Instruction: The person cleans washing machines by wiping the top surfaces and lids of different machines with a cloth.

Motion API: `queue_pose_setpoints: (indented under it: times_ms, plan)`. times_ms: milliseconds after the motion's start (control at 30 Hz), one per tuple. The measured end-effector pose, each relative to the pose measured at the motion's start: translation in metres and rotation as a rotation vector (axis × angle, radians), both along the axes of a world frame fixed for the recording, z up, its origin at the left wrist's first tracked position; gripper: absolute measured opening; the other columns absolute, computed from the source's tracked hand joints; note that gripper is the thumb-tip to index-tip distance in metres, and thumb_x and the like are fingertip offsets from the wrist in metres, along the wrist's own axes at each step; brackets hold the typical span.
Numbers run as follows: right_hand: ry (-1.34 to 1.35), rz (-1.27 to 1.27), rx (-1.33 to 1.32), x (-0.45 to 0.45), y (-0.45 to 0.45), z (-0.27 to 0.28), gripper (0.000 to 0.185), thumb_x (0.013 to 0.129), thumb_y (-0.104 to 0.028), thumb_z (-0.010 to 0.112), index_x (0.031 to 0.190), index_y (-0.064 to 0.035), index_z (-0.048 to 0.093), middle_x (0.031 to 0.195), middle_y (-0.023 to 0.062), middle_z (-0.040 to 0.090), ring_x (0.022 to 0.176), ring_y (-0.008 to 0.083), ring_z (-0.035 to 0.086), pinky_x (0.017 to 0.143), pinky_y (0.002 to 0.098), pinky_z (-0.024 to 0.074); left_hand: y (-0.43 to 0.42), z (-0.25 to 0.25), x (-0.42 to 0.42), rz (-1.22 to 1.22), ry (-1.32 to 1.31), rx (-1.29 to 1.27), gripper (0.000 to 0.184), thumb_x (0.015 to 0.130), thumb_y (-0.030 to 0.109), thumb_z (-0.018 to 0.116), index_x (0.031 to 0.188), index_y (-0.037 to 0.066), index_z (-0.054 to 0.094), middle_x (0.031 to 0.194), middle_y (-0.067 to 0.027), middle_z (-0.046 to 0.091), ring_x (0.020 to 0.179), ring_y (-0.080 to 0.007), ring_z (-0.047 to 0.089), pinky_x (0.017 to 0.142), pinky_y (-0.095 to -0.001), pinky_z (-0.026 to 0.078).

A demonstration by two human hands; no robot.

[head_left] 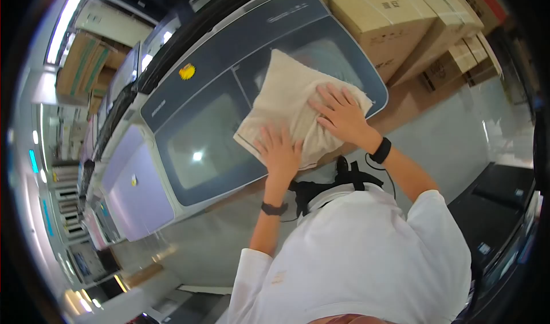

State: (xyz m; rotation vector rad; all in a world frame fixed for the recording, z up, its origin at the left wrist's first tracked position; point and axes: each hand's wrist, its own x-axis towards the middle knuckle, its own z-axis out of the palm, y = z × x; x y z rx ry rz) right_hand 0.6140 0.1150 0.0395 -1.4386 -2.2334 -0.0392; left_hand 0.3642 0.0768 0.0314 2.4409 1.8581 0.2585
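Note:
A beige cloth [286,89] lies spread over the right part of a washing machine's dark glass-like lid [229,169]. My left hand [279,149] rests on the cloth's near left part, its fingers apart and slightly blurred. Farther right, my right hand [341,113] lies flat on the cloth with the fingers spread. Some folds run through the cloth between the two hands. Whatever part of the lid is under the cloth is hidden. A round yellow sticker [187,71] sits on the back left of the lid.
Strapped cardboard boxes [381,26] stand against the lid's right side. To the left is another machine with a pale purple lid [137,186]. Black flat-topped items [487,209] stand at the lower right on the grey floor [452,129]. A thin black cable [392,181] hangs by my waist.

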Motion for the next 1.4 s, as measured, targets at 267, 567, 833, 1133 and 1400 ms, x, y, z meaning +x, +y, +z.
queue_pose_setpoints:
  times_ms: [267, 567, 833, 1133, 1400]
  plan:
    - [0.043, -0.19, 0.104, 0.083, -0.004, -0.015, 0.045, 0.096, -0.03, 0.065, 0.141, -0.0229, 0.064, 0.153, 0.0078, 0.055, 0.143, 0.0301, 0.047, 0.119, 0.0521, 0.0333, 0.009, 0.002, 0.091, -0.217, -0.014, -0.013, 0.076, 0.103, 0.047, 0.057, 0.163, 0.006, 0.036, 0.166, -0.0301, 0.031, 0.154, -0.0564, 0.021, 0.116, -0.0798, 0.013]
    - [0.592, -0.28, -0.305, 0.134, 0.066, -0.033, 0.047, 0.108, -0.022, 0.05, 0.152, -0.0051, 0.048, 0.142, 0.0256, 0.059, 0.126, 0.0456, 0.059, 0.105, 0.0466, 0.0497, 0.083, -0.03, 0.174, -0.321, 0.082, 0.008, 0.079, 0.102, 0.044, 0.057, 0.164, 0.003, 0.031, 0.167, -0.033, 0.023, 0.154, -0.058, 0.018, 0.108, -0.0845, 0.024]
    - [0.747, -0.498, -0.272, 0.115, 0.002, -0.041, 0.048, 0.108, -0.018, 0.046, 0.151, 0.002, 0.042, 0.117, 0.0341, 0.067, 0.104, 0.0515, 0.067, 0.09, 0.0522, 0.0554, 0.03, 0.003, 0.164, -0.423, 0.047, -0.186, 0.083, 0.104, 0.049, 0.053, 0.17, 0.012, 0.019, 0.171, -0.029, 0.017, 0.157, -0.0519, 0.015, 0.119, -0.0765, 0.006]
    - [0.154, -0.409, -0.312, 0.121, 0.058, -0.018, 0.064, 0.095, -0.013, 0.055, 0.15, 0.0157, 0.036, 0.139, 0.0379, 0.05, 0.121, 0.0523, 0.062, 0.092, 0.051, 0.058, 0.15, 0.027, 0.134, -0.651, 0.116, -0.715, 0.076, 0.107, 0.053, 0.046, 0.168, 0.012, 0.025, 0.174, -0.0252, 0.013, 0.161, -0.047, 0.006, 0.122, -0.0732, 0.003]
    - [-0.018, -0.272, -0.378, 0.095, 0.144, -0.001, 0.072, 0.103, -0.031, 0.043, 0.164, 0.0027, 0.025, 0.173, 0.0279, 0.015, 0.158, 0.0526, 0.016, 0.125, 0.0639, 0.0223, 0.232, 0.049, 0.129, -0.244, 0.353, -0.545, 0.091, 0.1, 0.073, 0.043, 0.171, 0.024, 0.015, 0.179, -0.0116, -0.006, 0.164, -0.0401, -0.003, 0.122, -0.0745, 0.006]
